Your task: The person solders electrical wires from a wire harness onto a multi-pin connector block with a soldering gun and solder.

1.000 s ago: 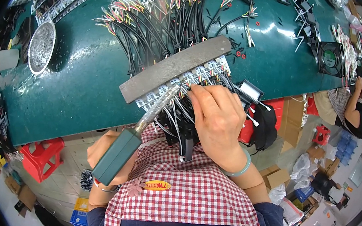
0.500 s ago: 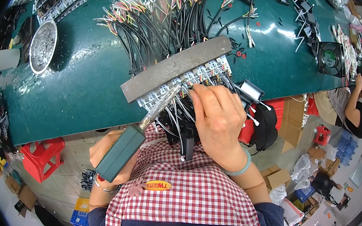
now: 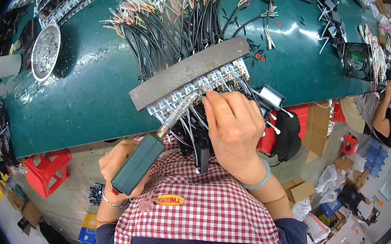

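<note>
My left hand [image 3: 113, 162] is wrapped round the green handle of a soldering iron [image 3: 139, 163]. The iron's tip rests at a strip of small white circuit boards [image 3: 238, 69], near the strip's middle. Just right of the tip, my right hand [image 3: 236, 129] has thumb and fingers pinched together at the boards, on what looks like a thin wire; the fingertips hide most of it. A long grey bar [image 3: 189, 72] lies along the strip's far side. Thin wires [image 3: 189, 130] hang from the near side, over the table edge, toward a small black housing [image 3: 202, 159].
Beyond the bar lies a bundle of black cables [image 3: 164, 39] with bare coloured ends. A round metal bowl [image 3: 45, 52] stands at the left, a black fan [image 3: 357, 61] at the right. A red stool [image 3: 48, 172] is below the table. Another person [image 3: 388, 125] works at far right.
The soldering iron's handle has swung slightly to the right with my left hand, while its tip stays at the boards. My right hand keeps nearly the same place.
</note>
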A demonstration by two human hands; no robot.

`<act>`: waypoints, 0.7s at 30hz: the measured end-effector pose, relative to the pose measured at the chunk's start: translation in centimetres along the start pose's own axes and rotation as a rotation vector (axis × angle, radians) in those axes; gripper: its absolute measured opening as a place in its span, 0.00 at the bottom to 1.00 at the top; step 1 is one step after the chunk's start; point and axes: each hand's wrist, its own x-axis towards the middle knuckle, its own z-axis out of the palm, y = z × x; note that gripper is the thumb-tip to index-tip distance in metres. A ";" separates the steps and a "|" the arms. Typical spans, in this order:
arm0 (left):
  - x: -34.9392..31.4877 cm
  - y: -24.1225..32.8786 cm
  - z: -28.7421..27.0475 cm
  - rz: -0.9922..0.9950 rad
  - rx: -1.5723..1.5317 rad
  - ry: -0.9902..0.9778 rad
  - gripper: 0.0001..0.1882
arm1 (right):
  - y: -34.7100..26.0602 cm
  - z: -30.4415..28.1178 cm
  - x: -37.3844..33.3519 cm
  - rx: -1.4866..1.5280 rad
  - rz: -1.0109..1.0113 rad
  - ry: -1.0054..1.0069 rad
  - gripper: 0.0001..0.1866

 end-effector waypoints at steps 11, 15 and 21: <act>-0.8 0.7 -0.3 -0.054 0.074 0.132 0.12 | 0.0 0.2 -0.1 0.021 0.010 0.009 0.08; -1.1 0.5 -0.4 -0.052 0.068 0.119 0.12 | 0.0 -0.1 0.1 0.079 0.062 -0.002 0.08; -1.2 0.3 -0.1 -0.019 0.077 0.145 0.13 | 0.0 -0.1 0.0 0.091 0.046 0.004 0.08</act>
